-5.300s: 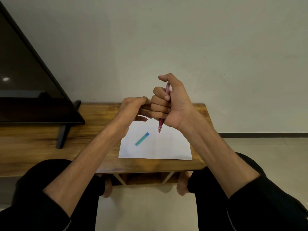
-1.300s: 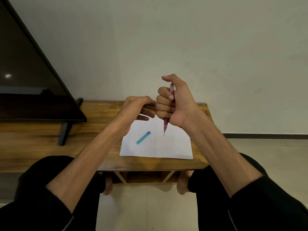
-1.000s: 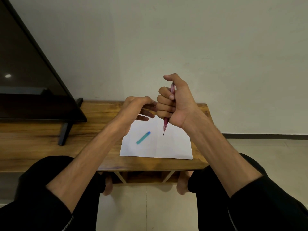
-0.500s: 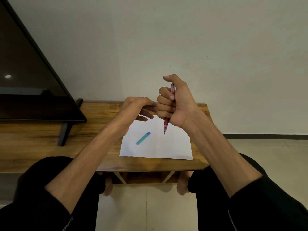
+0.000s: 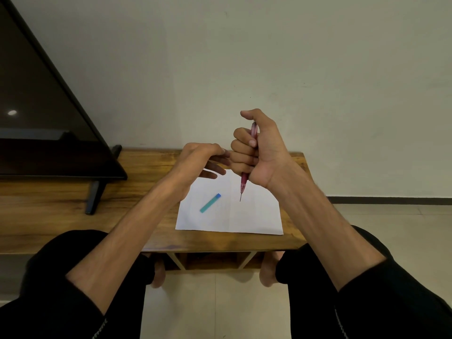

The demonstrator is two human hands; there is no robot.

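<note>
Mechanical pencil: I judge it light, stiff, slick; lead below my right grip, brittle. That grip wraps mid-barrel; left grip beside it, loose, empty.

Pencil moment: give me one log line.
right hand: grips pencil, tip down | left hand: beside it, grip unclear | case: on paper

Thin lead now showing below the tip of the red mechanical pencil, pointing to 6 o'clock over the paper, not out five seconds ago, right hand and its grip shifted slightly toward 3 o'clock
</note>
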